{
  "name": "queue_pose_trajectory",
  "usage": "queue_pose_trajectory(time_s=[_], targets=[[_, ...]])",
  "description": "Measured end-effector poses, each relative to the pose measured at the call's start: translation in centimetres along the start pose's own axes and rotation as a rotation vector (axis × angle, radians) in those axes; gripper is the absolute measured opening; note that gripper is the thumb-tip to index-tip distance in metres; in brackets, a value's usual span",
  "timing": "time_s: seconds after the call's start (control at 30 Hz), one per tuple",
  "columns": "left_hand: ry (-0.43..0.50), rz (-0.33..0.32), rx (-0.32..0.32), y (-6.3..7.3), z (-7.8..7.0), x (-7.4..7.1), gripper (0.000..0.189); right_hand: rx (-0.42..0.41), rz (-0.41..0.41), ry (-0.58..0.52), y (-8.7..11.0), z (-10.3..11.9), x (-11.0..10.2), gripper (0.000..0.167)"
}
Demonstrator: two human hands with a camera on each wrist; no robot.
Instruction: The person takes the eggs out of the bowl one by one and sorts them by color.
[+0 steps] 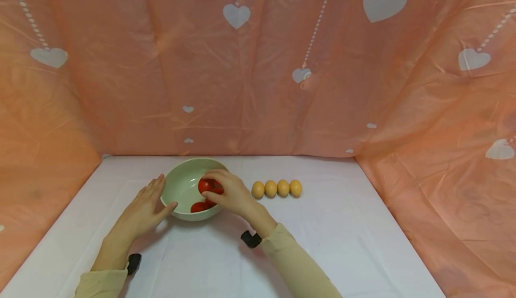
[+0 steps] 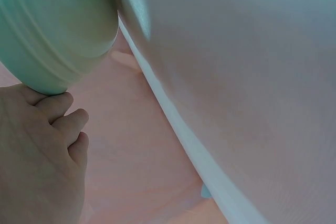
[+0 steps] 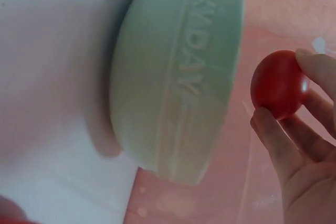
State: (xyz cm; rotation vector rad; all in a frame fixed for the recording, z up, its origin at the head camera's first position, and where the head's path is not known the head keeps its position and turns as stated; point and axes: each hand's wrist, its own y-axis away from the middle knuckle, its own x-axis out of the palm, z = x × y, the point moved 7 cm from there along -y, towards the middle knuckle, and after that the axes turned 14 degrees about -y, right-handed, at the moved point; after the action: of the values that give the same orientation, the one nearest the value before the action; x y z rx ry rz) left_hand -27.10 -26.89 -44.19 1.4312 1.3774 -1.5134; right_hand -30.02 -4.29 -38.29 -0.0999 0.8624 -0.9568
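A pale green bowl (image 1: pixel 177 186) stands on the table, with red tomatoes (image 1: pixel 198 207) lying low in its near right side. Over the bowl's right part, my right hand (image 1: pixel 231 192) pinches a tomato (image 3: pixel 279 84) between thumb and fingertips; the right wrist view shows it beyond the bowl's rim. My left hand (image 1: pixel 141 210) lies against the bowl's left side, fingers fairly straight along the outside and thumb at the near rim. In the left wrist view the fingertips (image 2: pixel 63 99) touch the bowl's outer wall.
Several yellow-brown eggs (image 1: pixel 271 188) stand in a row to the right of the bowl, beyond my right hand. A white cloth covers the table (image 1: pixel 322 244). Pink sheeting (image 1: pixel 262 123) with white hearts hangs behind it and on both sides.
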Motion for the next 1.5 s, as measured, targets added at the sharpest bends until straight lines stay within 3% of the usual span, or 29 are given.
queue_pose_trajectory(time_s=[0.33, 0.53, 0.97, 1.27, 1.5], targets=[[-0.001, 0.003, -0.003, -0.1, -0.2, -0.1, 0.091, -0.116, -0.133, -0.188, 2.6, -0.2, -3.0, 0.038], [-0.006, 0.0, -0.002, -0.1, -0.1, -0.1, 0.091, -0.15, -0.202, -0.235, 4.6, -1.2, -4.9, 0.04], [0.0, -0.012, 0.007, 0.0, -0.2, -0.4, 0.09, -0.08, -0.256, -0.21, 8.9, -4.5, -7.9, 0.039], [0.008, -0.009, 0.011, 0.2, 0.0, -0.2, 0.09, 0.071, -0.186, -0.235, 11.3, -6.5, -8.5, 0.04], [0.009, -0.011, 0.007, 0.0, 0.0, -0.2, 0.091, 0.113, -0.094, -0.238, 12.0, -7.3, -9.2, 0.04]])
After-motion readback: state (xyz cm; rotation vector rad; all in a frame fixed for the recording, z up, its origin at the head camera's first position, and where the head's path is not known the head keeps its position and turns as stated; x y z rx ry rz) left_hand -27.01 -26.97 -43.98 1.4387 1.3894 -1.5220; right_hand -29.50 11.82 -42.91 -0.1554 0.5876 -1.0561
